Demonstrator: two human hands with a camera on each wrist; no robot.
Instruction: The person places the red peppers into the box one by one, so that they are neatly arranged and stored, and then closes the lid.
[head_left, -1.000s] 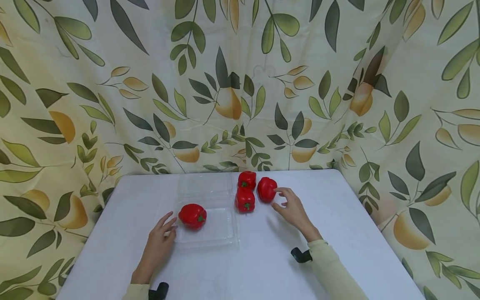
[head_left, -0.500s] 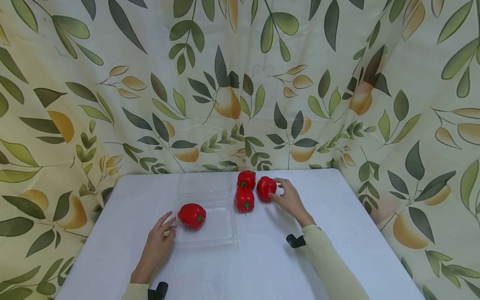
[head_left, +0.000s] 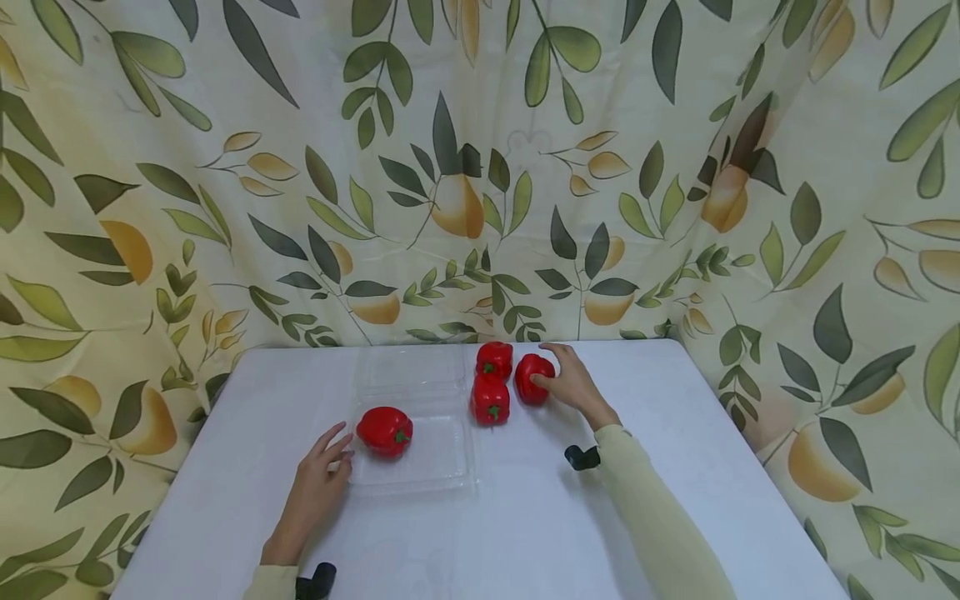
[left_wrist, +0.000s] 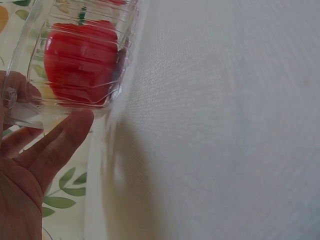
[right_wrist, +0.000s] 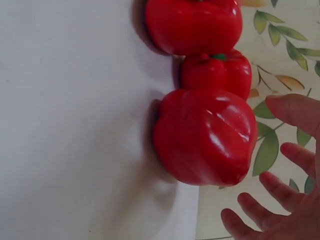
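Observation:
My left hand [head_left: 318, 483] is at the left side of a clear plastic clamshell box [head_left: 438, 458], fingers loosely extended. In the left wrist view, the fingertips [left_wrist: 82, 120] meet the box's wall, and another finger shows through its rim. A red bell pepper [head_left: 385, 432] lies in the box's near half, its green stem to the right. My right hand [head_left: 576, 383] is over another red bell pepper [head_left: 531, 385]; in the right wrist view, its spread fingers [right_wrist: 277, 190] stand apart from that bell pepper [right_wrist: 205, 137].
Two more red bell peppers, a rear one [head_left: 494, 359] and a nearer one [head_left: 490, 402], stand close together between the box and the right hand. The white table [head_left: 540, 517] ends at a leaf-patterned curtain [head_left: 480, 167]. Both wrists bear a black device [head_left: 582, 457].
My right hand has moved left and farther forward, from beside the rightmost bell pepper to over its right side. The left hand, the box and the bell peppers stay in place.

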